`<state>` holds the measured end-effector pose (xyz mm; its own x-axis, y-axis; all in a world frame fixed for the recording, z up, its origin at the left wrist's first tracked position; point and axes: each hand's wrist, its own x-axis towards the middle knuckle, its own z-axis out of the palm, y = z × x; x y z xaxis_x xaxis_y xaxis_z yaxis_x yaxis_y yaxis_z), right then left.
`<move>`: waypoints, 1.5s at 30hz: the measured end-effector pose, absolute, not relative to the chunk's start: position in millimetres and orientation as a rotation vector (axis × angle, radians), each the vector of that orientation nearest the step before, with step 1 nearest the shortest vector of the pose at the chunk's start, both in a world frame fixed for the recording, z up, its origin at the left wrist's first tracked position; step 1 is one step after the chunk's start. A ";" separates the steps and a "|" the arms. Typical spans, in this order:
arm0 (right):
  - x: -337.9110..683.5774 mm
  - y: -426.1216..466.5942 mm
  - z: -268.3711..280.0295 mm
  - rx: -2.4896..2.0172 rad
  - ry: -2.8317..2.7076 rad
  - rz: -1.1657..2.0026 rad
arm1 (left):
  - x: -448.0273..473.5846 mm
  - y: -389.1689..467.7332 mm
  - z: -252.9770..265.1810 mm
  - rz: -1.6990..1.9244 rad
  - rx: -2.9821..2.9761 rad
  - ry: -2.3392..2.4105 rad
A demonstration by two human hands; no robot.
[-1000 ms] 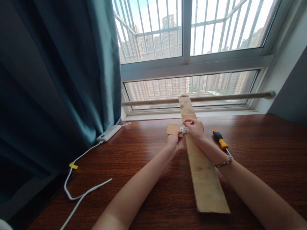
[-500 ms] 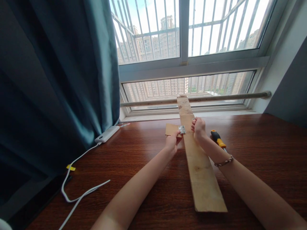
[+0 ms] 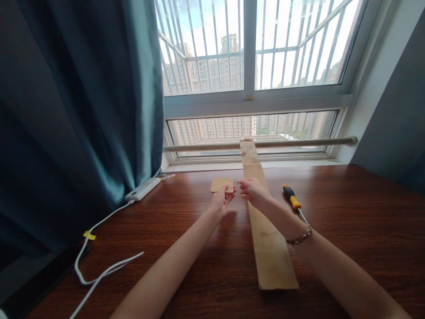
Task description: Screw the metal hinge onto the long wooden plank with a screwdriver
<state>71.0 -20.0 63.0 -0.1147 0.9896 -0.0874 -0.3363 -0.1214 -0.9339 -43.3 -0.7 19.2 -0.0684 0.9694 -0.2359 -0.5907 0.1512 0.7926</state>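
My left hand (image 3: 222,199) is closed on a small wooden board (image 3: 219,184), with the thumb on top and the fingers beneath. A small dark spot shows near the board's right edge. Just to its right, my right hand (image 3: 254,191) hovers over a long wooden plank (image 3: 274,252), its fingers curled together. Whatever those fingers hold, if anything, is too small to make out. A gap separates the right fingertips from the small board. The metal hinge seen earlier does not show now.
Right of the plank lies a screwdriver (image 3: 292,197) with a black and yellow handle. A white power bank (image 3: 143,189) with a white cable (image 3: 79,261) lies at left, beside a blue curtain (image 3: 133,88). The plank's far end reaches a horizontal rail (image 3: 299,143) at the window.
My left hand has drawn the small board left, away from the plank. My right hand has moved left toward it. The metal hinge on the board's edge has gone from sight.
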 end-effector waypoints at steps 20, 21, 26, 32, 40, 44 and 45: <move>-77.8 -17.1 18.8 -1.509 -1.355 1.424 | -190.4 -52.4 -11.5 1.637 0.572 1.115; -84.0 -10.9 16.8 -1.542 -1.375 1.398 | -200.2 -46.9 -13.1 1.658 0.591 1.159; -110.3 3.9 3.5 -1.666 -1.468 1.278 | -238.2 -25.1 -22.0 1.615 0.610 1.340; -115.5 2.1 -9.9 -1.750 -1.515 1.037 | -257.4 -13.6 -29.5 1.455 0.789 1.703; -108.0 10.9 -25.7 -1.643 -1.676 0.894 | -256.9 -31.4 -23.2 0.749 1.864 2.658; -111.1 12.1 -27.1 -1.604 -1.714 0.854 | -242.9 -35.4 -25.0 0.804 2.472 2.217; -112.2 11.6 -26.0 -1.594 -1.724 0.849 | -241.3 -34.5 -26.8 0.806 2.544 2.053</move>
